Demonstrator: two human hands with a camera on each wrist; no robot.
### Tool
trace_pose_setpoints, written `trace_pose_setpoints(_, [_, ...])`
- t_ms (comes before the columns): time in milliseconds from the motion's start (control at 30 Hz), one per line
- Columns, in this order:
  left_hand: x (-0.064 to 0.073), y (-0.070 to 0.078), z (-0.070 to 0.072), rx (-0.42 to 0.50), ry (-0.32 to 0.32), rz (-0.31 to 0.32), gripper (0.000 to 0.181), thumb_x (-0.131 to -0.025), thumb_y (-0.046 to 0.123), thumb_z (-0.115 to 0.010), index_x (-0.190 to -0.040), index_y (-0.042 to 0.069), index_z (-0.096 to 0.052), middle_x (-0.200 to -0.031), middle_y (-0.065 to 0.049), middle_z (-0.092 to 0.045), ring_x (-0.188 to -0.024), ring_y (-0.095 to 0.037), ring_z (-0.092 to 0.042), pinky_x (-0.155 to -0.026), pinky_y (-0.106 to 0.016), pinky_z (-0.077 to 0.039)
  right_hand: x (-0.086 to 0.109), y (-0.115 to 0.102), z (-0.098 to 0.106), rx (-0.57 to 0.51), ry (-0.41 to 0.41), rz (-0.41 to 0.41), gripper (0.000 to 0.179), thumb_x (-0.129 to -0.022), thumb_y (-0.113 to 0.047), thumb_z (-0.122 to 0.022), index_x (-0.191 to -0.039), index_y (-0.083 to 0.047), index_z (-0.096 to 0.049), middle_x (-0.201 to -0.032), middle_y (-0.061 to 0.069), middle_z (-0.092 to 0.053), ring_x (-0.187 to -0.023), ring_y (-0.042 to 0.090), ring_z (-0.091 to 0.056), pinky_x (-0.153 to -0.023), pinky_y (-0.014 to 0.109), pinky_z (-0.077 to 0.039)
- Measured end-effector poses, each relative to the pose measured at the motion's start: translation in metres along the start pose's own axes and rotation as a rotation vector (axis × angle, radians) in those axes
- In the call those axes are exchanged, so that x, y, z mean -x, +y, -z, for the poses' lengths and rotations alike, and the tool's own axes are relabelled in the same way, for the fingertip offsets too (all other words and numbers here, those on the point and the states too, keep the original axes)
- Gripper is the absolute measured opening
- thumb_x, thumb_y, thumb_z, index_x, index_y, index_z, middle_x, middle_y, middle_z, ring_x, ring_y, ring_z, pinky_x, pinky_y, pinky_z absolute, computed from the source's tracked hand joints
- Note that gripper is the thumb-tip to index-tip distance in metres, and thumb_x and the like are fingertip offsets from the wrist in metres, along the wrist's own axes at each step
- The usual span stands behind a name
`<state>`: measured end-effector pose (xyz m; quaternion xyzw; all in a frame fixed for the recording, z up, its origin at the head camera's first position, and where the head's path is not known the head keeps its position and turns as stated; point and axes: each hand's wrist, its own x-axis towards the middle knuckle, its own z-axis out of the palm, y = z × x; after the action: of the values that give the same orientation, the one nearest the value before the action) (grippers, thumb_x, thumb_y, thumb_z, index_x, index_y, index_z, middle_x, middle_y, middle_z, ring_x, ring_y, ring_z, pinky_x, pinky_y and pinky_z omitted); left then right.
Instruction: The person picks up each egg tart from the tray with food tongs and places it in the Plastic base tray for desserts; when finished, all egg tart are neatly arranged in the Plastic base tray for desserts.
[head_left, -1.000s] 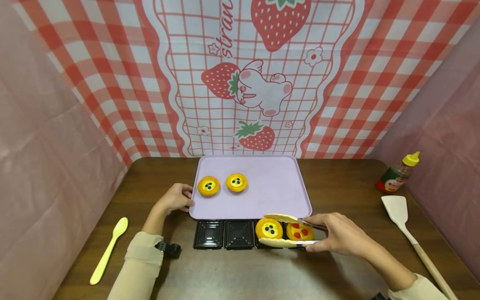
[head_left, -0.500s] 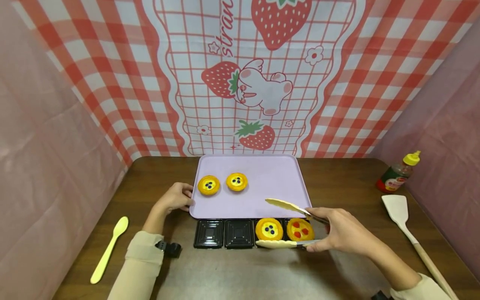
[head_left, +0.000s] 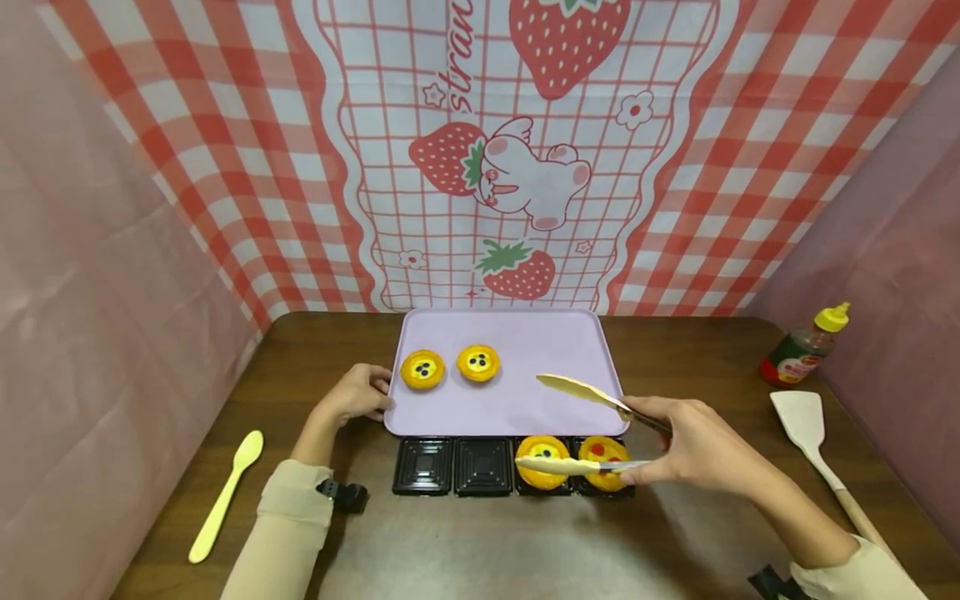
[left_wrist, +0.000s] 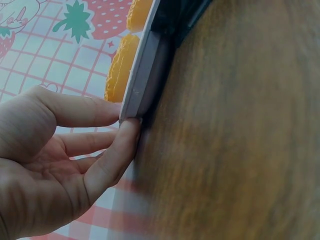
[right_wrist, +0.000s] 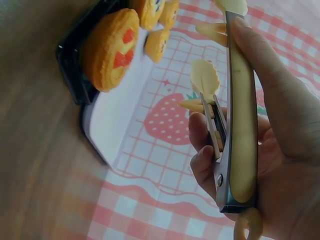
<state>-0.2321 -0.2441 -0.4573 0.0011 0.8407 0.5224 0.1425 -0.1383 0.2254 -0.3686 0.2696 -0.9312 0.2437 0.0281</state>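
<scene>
My left hand (head_left: 356,396) pinches the left rim of the lilac tray (head_left: 555,337), thumb above and a finger beneath in the left wrist view. Two blueberry-topped egg tarts (head_left: 478,363) sit on the tray's left half. Just in front, a row of black containers (head_left: 483,467) has two bare compartments on the left. One blueberry tart (head_left: 542,482) and one strawberry-topped tart (head_left: 602,481) fill the right ones. My right hand (head_left: 693,437) grips cream-tipped tongs (right_wrist: 242,115). Their arms are spread with nothing between them, the nearer arm passing over both boxed tarts in the head view.
A yellow spoon (head_left: 227,496) lies on the wooden table (head_left: 300,354) at the left. On the right are a white spatula (head_left: 801,421) with a wooden handle and a yellow-capped bottle (head_left: 802,350). A checked strawberry cloth (head_left: 337,208) hangs behind the table.
The tongs have spread wider and moved up and away from the blueberry tart in the black container. That tart stays in its compartment. The left hand keeps its hold on the tray.
</scene>
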Motion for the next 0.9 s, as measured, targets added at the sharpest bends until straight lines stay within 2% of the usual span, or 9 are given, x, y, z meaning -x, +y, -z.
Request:
trace_pose_setpoints(67, [-0.001,0.000,-0.001,-0.001,0.002,0.000,0.051,-0.077,-0.012,-0.069,-0.124,-0.019,-0.051,-0.090,-0.019,-0.054,-0.069,-0.022,-0.059,-0.059,-0.038,-0.062,-0.004,-0.001,0.004,0.000,0.002,0.000,0.088,-0.060,-0.057,-0.089,-0.128,-0.005,-0.066,-0.104,0.001,-0.070,-0.060,0.002,-0.047,-0.054,0.022,-0.043])
trace_pose_setpoints(133, [-0.001,0.000,-0.001,0.000,0.004,0.003,0.051,-0.077,-0.012,-0.069,-0.124,-0.019,-0.051,-0.090,-0.019,-0.054,-0.069,-0.022,-0.059,-0.059,-0.038,-0.062,-0.009,-0.002,0.008,-0.007,-0.002,-0.002,0.089,-0.061,-0.058,-0.088,-0.129,-0.006,-0.065,-0.097,-0.001,-0.069,-0.053,0.001,-0.043,-0.051,0.022,-0.041])
trace_pose_setpoints(267, [-0.002,0.000,-0.001,0.002,0.003,0.008,0.051,-0.077,-0.012,-0.069,-0.124,-0.018,-0.051,-0.091,-0.020,-0.054,-0.070,-0.022,-0.060,-0.060,-0.038,-0.062,-0.022,-0.004,0.016,0.009,0.019,0.019,0.091,-0.060,-0.060,-0.088,-0.130,-0.006,-0.065,-0.105,0.003,-0.071,-0.061,0.006,-0.047,-0.056,0.024,-0.042])
trace_pose_setpoints(367, [-0.002,-0.001,0.000,0.000,0.002,0.010,0.051,-0.078,-0.011,-0.069,-0.125,-0.018,-0.051,-0.091,-0.020,-0.054,-0.070,-0.022,-0.060,-0.060,-0.038,-0.062,-0.035,-0.006,0.020,0.014,0.024,0.022,0.094,-0.059,-0.059,-0.089,-0.130,-0.003,-0.064,-0.116,0.009,-0.070,-0.074,0.011,-0.054,-0.065,0.029,-0.049])
trace_pose_setpoints(467, [-0.001,-0.001,0.001,0.001,0.009,0.018,0.051,-0.077,-0.012,-0.070,-0.125,-0.017,-0.051,-0.091,-0.020,-0.054,-0.070,-0.023,-0.060,-0.060,-0.038,-0.062,-0.053,-0.009,0.021,0.000,0.017,0.013,0.095,-0.059,-0.056,-0.090,-0.131,0.000,-0.062,-0.116,0.011,-0.070,-0.081,0.014,-0.056,-0.068,0.033,-0.052])
trace_pose_setpoints(600, [-0.001,-0.002,0.002,0.003,0.005,0.015,0.052,-0.077,-0.012,-0.069,-0.125,-0.018,-0.050,-0.091,-0.020,-0.053,-0.070,-0.023,-0.060,-0.059,-0.039,-0.062,-0.082,-0.014,0.019,-0.029,0.008,0.005,0.094,-0.061,-0.054,-0.090,-0.133,0.000,-0.061,-0.107,0.007,-0.070,-0.078,0.019,-0.053,-0.060,0.031,-0.046])
trace_pose_setpoints(667, [-0.001,-0.002,0.002,0.005,0.004,0.011,0.052,-0.077,-0.012,-0.069,-0.125,-0.018,-0.050,-0.091,-0.020,-0.053,-0.070,-0.023,-0.060,-0.060,-0.039,-0.062,-0.097,-0.017,0.017,-0.030,0.008,0.004,0.094,-0.061,-0.058,-0.089,-0.132,-0.002,-0.062,-0.105,0.006,-0.070,-0.079,0.019,-0.053,-0.060,0.030,-0.046])
trace_pose_setpoints(900, [-0.004,-0.002,0.002,0.005,0.000,0.019,0.052,-0.078,-0.011,-0.070,-0.125,-0.017,-0.050,-0.093,-0.020,-0.054,-0.072,-0.023,-0.060,-0.060,-0.039,-0.062,-0.136,-0.018,-0.004,-0.013,-0.009,-0.009,0.091,-0.063,-0.060,-0.087,-0.131,-0.004,-0.064,-0.114,0.011,-0.070,-0.085,0.022,-0.058,-0.062,0.032,-0.046])
